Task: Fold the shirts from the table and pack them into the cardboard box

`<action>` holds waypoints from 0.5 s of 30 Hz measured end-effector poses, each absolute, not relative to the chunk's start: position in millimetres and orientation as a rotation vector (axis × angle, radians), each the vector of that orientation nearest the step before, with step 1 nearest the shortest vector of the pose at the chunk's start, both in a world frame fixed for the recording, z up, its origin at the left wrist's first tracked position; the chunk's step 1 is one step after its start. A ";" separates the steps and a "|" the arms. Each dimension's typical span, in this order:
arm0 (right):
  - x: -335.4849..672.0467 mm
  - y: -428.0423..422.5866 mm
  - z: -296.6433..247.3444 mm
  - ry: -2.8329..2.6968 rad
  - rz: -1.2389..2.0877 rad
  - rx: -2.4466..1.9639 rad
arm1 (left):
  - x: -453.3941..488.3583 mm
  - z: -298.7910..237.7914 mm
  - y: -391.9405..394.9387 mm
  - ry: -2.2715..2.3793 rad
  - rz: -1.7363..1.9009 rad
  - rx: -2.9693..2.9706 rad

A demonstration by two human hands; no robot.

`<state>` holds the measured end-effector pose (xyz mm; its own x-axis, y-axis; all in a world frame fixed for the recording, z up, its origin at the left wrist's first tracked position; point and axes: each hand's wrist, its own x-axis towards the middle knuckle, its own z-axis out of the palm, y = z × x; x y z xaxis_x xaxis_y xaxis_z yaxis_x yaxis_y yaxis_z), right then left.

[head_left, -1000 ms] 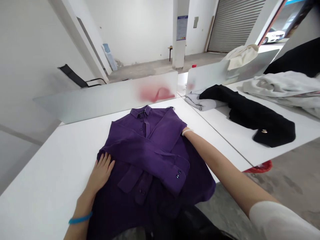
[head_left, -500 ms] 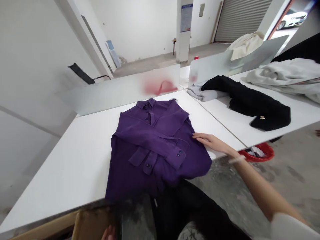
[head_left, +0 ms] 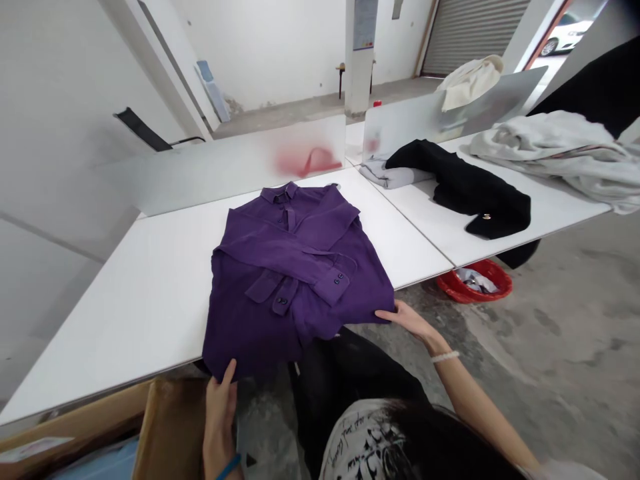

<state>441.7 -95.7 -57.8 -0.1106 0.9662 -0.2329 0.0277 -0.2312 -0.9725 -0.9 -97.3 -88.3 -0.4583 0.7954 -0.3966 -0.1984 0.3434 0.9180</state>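
A purple long-sleeved shirt [head_left: 300, 247] lies spread on the white table [head_left: 150, 293], collar at the far side and both sleeves folded across its front. Its lower edge hangs over the table's near edge. My left hand [head_left: 220, 397] grips the hem at the near left corner, thumb on top and the fingers mostly under the cloth. At the right corner of the hem, my right hand [head_left: 407, 319] pinches the fabric, its thumb on top and the other fingers below.
Below the table at left stands an open cardboard box [head_left: 167, 427] with blue plastic-wrapped contents. A red bin [head_left: 450, 288] sits on the floor at right. Black cloth [head_left: 470, 190] and a pale fabric pile [head_left: 555, 150] lie on the adjoining table. A frosted divider [head_left: 210, 170] runs behind.
My left hand has come up from beside the box to the hem's left corner. The right hand has slid from the shirt's side down to the right hem corner and taken hold.
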 end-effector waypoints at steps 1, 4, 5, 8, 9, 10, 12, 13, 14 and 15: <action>437.7 -95.0 -57.9 -1.151 1.501 -1.307 | -0.2 -86.4 -100.6 1.618 1.304 0.529; 432.1 -94.0 -56.1 -1.138 1.580 -1.248 | 4.2 -77.8 -108.5 1.582 1.301 0.483; 432.6 -94.8 -54.0 -1.170 1.610 -1.246 | 6.1 -73.8 -110.9 1.585 1.295 0.468; 442.7 -104.5 -39.4 -1.276 1.688 -1.283 | 10.9 -57.6 -122.4 1.628 1.300 0.425; 448.8 -110.5 -32.2 -1.294 1.704 -1.300 | 11.6 -51.4 -129.0 1.648 1.307 0.422; 455.9 -117.6 -24.4 -1.291 1.715 -1.317 | 11.6 -45.5 -137.3 1.674 1.313 0.421; 470.9 -133.9 -10.2 -1.207 1.705 -1.356 | 10.5 -37.2 -158.0 1.729 1.318 0.392; 477.7 -142.3 -5.3 -1.142 1.696 -1.372 | 9.6 -35.8 -169.5 1.749 1.318 0.348; 483.6 -150.4 -2.7 -1.079 1.687 -1.386 | 9.0 -36.6 -181.0 1.767 1.318 0.289; 488.1 -157.9 -2.5 -1.025 1.682 -1.399 | 8.7 -39.7 -191.9 1.771 1.317 0.227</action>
<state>488.1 -157.9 -2.5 -0.1620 0.8914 -0.4234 -0.0326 -0.4336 -0.9005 8.7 -191.9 -39.7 -0.5870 0.6044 -0.5387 -0.3421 0.4179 0.8416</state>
